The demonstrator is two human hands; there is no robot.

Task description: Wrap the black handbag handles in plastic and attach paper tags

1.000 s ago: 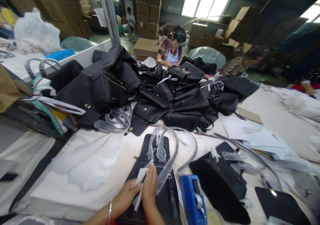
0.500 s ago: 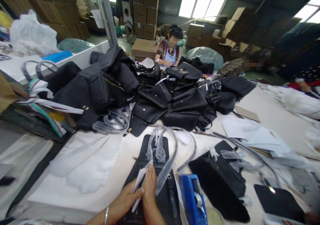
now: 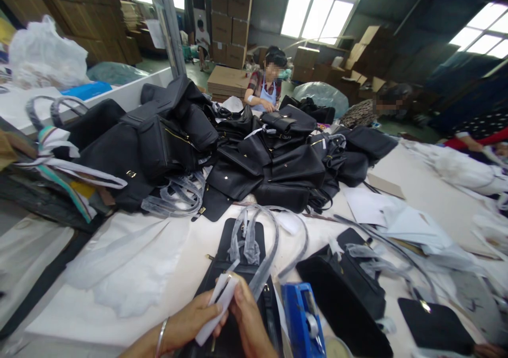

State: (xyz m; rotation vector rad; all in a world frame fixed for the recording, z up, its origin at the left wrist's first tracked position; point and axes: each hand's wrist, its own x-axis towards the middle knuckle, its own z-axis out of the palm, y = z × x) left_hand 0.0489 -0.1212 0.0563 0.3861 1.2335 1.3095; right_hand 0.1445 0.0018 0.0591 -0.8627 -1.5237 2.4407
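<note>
L hand (image 3: 194, 315) holding white strip (image 3: 227, 296), now turned broad side up; R hand (image 3: 249, 313) at edge, grip unclear.

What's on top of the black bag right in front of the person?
Wrapped straps lie over the upper part of the black bag. The left hand grips a white strip above it, the right hand against the strip. What hands and strip cover cannot be seen.
</note>
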